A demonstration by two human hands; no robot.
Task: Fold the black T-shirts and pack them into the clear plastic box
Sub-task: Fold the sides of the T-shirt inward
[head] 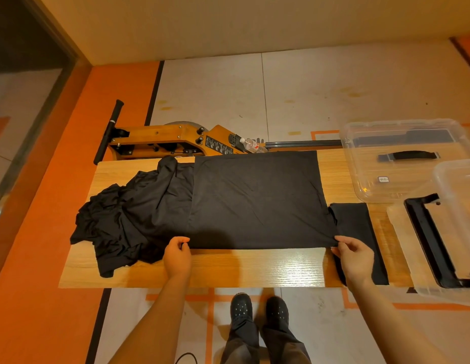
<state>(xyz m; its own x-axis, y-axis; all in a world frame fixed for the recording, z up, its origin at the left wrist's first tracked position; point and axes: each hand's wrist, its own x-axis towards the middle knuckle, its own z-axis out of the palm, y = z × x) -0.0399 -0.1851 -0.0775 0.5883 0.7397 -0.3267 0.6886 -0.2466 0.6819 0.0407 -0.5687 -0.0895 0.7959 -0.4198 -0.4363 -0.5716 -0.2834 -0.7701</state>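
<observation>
Floor (pixel 320 95): pale tiles with orange bands and a black stripe; an orange strip runs down the left side.
Desk (pixel 228 269): light wood-grain top that carries the shirts and both clear bins.
Spread T-shirt (pixel 257 200): black, laid flat as a broad rectangle across the middle of the desk, its far edge at the desk's back edge and its near edge well short of the front edge.
Shirt pile (pixel 123 219): crumpled black T-shirts heaped on the left part of the desk, touching the left edge of the spread shirt.
Clear plastic box (pixel 402 190): at the far right corner of the desk, a black handle visible through its wall.
Second clear bin (pixel 454 179): at the near right, overlapping the box, with a black frame-like handle part showing.
Wooden machine (pixel 163 140): orange-brown, with a black bar handle, on the floor just behind the desk.
Folded shirt (pixel 357 227): a narrow black strip on the desk, just right of the spread shirt and beside the bins.
Left hand (pixel 177 254): fingers curled, pinching the spread shirt's near left corner.
Right hand (pixel 356 254): fingers and thumb pinching the near right corner, the hand lying over the folded shirt.
Shoes (pixel 259 310): a dark pair on the floor below the desk's front edge.
Water bottle (pixel 251 145): clear, lying behind the desk by the machine.
</observation>
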